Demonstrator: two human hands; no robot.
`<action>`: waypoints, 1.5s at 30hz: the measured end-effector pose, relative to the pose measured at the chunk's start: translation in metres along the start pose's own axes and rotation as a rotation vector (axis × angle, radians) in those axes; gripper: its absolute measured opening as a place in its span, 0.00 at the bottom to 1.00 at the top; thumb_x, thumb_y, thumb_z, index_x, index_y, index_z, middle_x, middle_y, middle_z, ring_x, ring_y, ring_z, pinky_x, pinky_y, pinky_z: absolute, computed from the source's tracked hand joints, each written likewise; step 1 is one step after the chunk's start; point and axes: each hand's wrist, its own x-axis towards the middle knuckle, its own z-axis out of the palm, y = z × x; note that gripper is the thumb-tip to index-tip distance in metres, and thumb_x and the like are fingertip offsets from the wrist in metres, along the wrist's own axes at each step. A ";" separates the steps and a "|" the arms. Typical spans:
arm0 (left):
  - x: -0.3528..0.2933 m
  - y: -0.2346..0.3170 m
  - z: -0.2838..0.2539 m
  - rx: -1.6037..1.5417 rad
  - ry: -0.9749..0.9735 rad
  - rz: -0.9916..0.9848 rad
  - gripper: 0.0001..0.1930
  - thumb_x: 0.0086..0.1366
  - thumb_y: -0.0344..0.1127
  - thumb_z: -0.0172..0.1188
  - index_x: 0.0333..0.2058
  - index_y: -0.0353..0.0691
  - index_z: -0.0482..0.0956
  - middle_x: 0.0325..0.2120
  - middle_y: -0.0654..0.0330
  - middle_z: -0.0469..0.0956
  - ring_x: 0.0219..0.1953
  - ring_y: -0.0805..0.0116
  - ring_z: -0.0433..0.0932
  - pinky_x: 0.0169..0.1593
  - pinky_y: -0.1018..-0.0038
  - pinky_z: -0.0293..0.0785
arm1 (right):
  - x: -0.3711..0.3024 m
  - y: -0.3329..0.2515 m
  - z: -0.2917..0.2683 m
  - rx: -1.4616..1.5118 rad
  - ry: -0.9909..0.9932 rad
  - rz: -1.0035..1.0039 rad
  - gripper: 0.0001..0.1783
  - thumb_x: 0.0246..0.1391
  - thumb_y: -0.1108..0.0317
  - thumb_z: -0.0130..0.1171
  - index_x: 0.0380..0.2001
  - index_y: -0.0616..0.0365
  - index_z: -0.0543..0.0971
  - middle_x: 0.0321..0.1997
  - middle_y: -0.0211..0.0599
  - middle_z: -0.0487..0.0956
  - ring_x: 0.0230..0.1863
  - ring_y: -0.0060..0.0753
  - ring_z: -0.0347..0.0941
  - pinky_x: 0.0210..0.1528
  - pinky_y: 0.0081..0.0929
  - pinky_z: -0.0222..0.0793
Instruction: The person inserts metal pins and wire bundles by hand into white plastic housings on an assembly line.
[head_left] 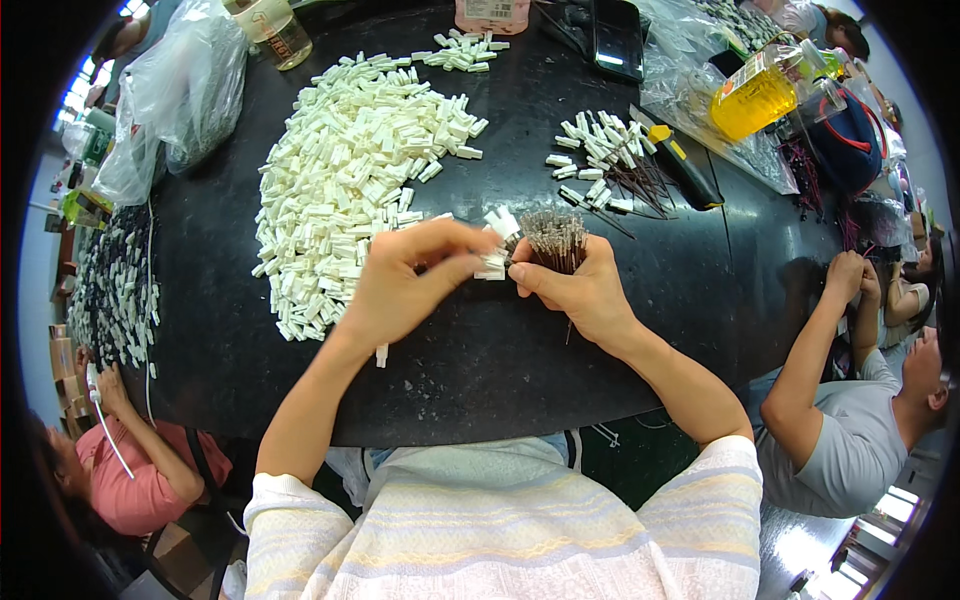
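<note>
Wires (556, 236) bunched in right hand (588, 294), fingers curled round them, thumb along near side, silvery ends pointing away from body. Left hand (408, 272) just beside, half curled, thumb and fingers bent toward each other, blurred; cannot tell whether it grips anything. White connectors (494, 264) between both hands. Large pile (350, 180) of connectors beyond left hand, on black table (470, 385). Beyond right hand: wired connectors (608, 142), knife (686, 172) beside them.
</note>
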 end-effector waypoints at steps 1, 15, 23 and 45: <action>0.006 0.002 -0.008 0.031 0.050 0.072 0.11 0.51 0.20 0.56 0.35 0.36 0.77 0.37 0.61 0.78 0.27 0.82 0.70 0.27 0.86 0.66 | 0.000 0.001 0.000 0.014 0.001 -0.033 0.04 0.47 0.74 0.57 0.28 0.62 0.74 0.19 0.30 0.73 0.15 0.10 0.58 0.14 0.11 0.47; 0.019 -0.009 -0.015 0.857 0.111 0.380 0.08 0.43 0.27 0.65 0.25 0.33 0.77 0.32 0.58 0.76 0.33 0.63 0.70 0.38 0.72 0.69 | 0.001 0.002 0.001 0.059 0.016 0.030 0.04 0.48 0.76 0.55 0.30 0.64 0.73 0.21 0.37 0.75 0.14 0.11 0.58 0.13 0.11 0.47; 0.003 -0.001 -0.008 -0.198 0.009 -0.166 0.07 0.51 0.20 0.59 0.30 0.34 0.73 0.23 0.64 0.75 0.24 0.85 0.69 0.27 0.87 0.64 | -0.001 0.002 0.002 -0.032 -0.006 -0.029 0.04 0.48 0.74 0.58 0.28 0.62 0.75 0.21 0.32 0.76 0.17 0.11 0.61 0.16 0.11 0.51; -0.001 0.001 -0.008 -0.488 0.130 -0.298 0.07 0.56 0.29 0.59 0.34 0.33 0.78 0.21 0.60 0.75 0.16 0.84 0.62 0.19 0.87 0.51 | -0.002 0.008 0.003 -0.089 0.005 -0.038 0.04 0.47 0.72 0.59 0.26 0.62 0.77 0.21 0.25 0.75 0.24 0.11 0.67 0.28 0.13 0.61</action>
